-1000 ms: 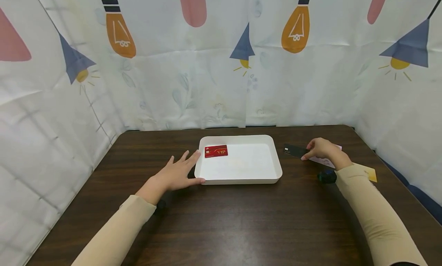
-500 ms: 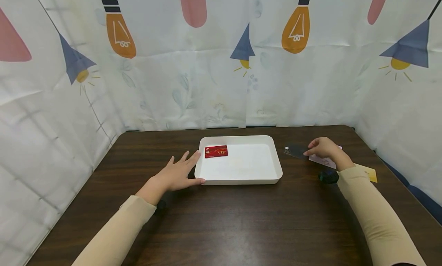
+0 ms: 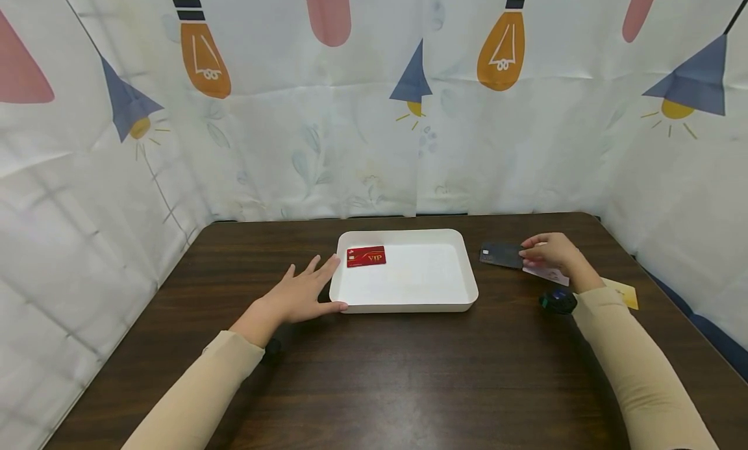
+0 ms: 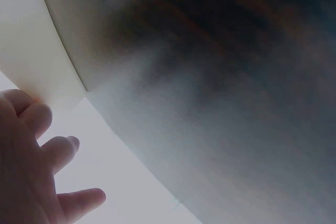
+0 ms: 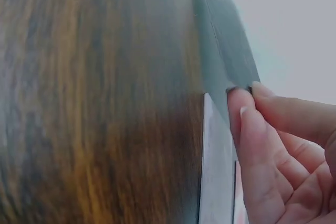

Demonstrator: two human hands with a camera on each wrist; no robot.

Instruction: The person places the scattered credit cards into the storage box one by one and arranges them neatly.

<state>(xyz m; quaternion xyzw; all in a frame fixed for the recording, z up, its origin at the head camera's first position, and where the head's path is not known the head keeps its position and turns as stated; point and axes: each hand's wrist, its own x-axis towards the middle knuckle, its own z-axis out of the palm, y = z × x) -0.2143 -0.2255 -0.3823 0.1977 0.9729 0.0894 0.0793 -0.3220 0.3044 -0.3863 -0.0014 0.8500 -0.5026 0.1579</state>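
My left hand [image 3: 300,297] has its fingers spread against the left end of a white tray [image 3: 426,278], thumb at the front corner. In the left wrist view its fingers [image 4: 58,153] lie over the tray's pale wall [image 4: 31,40]. A red VIP card [image 3: 366,256] lies inside the tray at the left. To the right of the tray, my right hand [image 3: 552,254] pinches the right end of a black card [image 3: 500,255] between thumb and fingertips. The right wrist view shows this card [image 5: 228,30] tilted up from the table. Below that hand lies a pale pink card [image 3: 547,275], partly hidden.
A gold card [image 3: 623,292] lies by the right sleeve, partly covered by it. A small black device [image 3: 558,301] sits at the right wrist. Behind the dark wooden table [image 3: 403,372] hangs a white printed curtain [image 3: 362,145].
My right fingertips have shifted slightly right along the black card, to its right end. The card's sheen has changed with its tilt. The left hand, tray and red card have stayed put.
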